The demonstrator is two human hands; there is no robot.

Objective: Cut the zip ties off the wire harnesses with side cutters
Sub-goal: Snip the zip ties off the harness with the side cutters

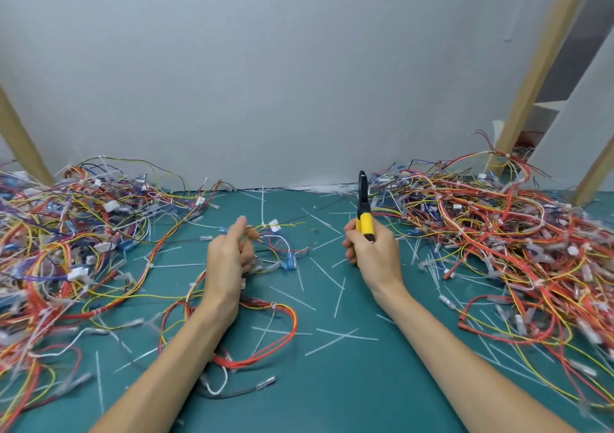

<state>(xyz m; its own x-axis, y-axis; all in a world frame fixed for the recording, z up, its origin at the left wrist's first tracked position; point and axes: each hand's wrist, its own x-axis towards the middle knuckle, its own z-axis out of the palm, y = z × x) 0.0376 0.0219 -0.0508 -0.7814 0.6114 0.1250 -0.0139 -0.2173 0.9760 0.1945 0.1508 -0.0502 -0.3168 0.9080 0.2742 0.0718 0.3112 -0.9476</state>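
Observation:
My right hand [372,249] grips the yellow-handled side cutters [364,214], whose black jaws point up and away from me. My left hand [229,253] holds a small wire harness [277,244] of yellow, red and blue wires with white connectors, pinching it at the fingertips above the green mat. A white zip tie [263,213] stands on that harness near the far end. The two hands are roughly a hand's width apart, and the cutter jaws are clear of the harness.
Big tangled heaps of coloured harnesses lie at the left [66,233] and right [498,233]. Cut white zip ties [339,336] litter the green mat [332,392]. A red and yellow harness [265,329] lies under my left forearm. A grey wall and wooden posts [538,66] stand behind.

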